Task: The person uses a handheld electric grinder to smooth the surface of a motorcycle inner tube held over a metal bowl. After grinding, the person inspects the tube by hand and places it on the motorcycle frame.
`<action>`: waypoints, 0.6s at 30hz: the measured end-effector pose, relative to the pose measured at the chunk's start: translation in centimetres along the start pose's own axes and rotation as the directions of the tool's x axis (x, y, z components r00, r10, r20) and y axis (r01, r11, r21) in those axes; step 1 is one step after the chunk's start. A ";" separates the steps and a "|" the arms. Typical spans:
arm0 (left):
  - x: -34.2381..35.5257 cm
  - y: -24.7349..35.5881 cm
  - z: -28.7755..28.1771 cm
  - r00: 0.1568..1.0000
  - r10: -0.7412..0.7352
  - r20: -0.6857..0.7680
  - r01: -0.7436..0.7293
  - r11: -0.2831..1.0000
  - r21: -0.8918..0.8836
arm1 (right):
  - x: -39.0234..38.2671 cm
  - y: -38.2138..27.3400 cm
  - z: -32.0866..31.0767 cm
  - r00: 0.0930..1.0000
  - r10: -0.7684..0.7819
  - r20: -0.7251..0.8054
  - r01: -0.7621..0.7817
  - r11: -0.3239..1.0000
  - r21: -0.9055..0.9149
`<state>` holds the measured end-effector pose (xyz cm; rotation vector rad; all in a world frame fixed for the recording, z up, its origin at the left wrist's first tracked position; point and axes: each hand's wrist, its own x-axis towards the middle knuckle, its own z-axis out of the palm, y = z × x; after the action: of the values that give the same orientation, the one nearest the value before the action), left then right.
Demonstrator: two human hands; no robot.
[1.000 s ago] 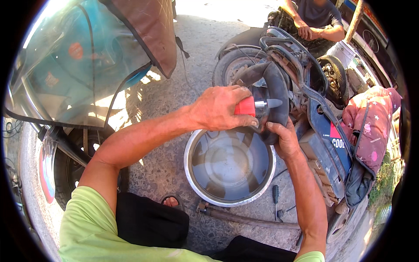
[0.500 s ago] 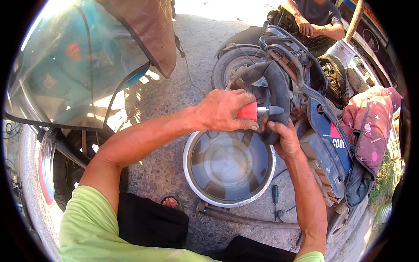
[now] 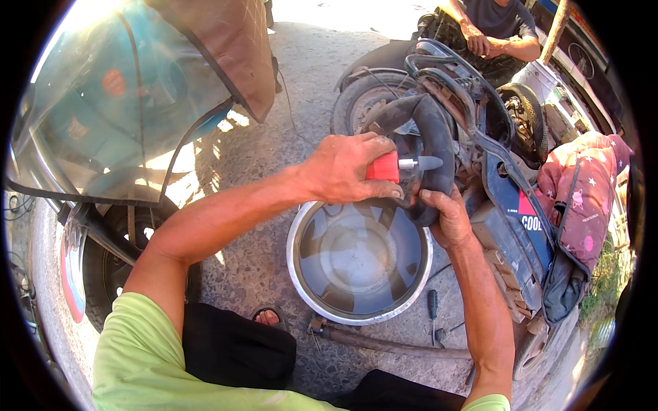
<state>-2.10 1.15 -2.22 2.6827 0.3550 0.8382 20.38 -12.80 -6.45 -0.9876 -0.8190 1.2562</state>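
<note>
My left hand [image 3: 349, 164] is closed round a red tool [image 3: 382, 168] with a silver shaft and a pale grey conical tip, which lies against a black rubber inner tube [image 3: 436, 137]; whether it touches is hard to tell. My right hand [image 3: 445, 216] grips the lower part of that tube, its thumb pressed on it. Below both hands, on the concrete, a wide metal basin [image 3: 353, 260] holds cloudy water.
A two-wheeler [image 3: 363, 92] lies behind the tube; a person [image 3: 507, 31] rests clasped hands there. At left stands a vehicle with a clear-and-brown cover [image 3: 226, 48]. A pink padded cover [image 3: 576, 198] is at right. A screwdriver [image 3: 432, 308] and metal bar [image 3: 397, 348] lie near the basin.
My left hand and red tool shift slightly right, then back left by now. My right hand and the tube stay almost where they were.
</note>
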 end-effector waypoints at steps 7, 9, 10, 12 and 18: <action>-1.0 1.1 -1.5 0.983 -0.111 0.146 0.104 0.993 0.056 | 0.2 0.4 -0.6 1.000 0.019 -0.009 -0.019 0.999 -0.041; -1.0 1.3 -1.7 0.977 -0.131 0.167 0.123 0.991 0.054 | 0.3 0.5 -0.6 1.000 0.021 -0.022 -0.022 0.999 -0.044; -1.0 1.3 -1.8 0.977 -0.130 0.170 0.124 0.991 0.051 | 0.3 0.6 -0.6 1.000 0.014 -0.023 -0.015 0.999 -0.042; -1.0 1.4 -1.9 0.975 -0.136 0.173 0.129 0.990 0.054 | 0.3 0.6 -0.5 1.000 0.010 -0.029 -0.011 0.999 -0.042; -1.1 1.6 -1.9 0.981 -0.130 0.142 0.121 0.990 0.073 | 0.3 0.6 -0.5 0.999 0.023 -0.043 -0.026 0.998 -0.062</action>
<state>-3.89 -0.29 -0.73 2.7262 0.5181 0.5994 20.61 -12.50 -7.23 -1.0742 -0.8199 1.2330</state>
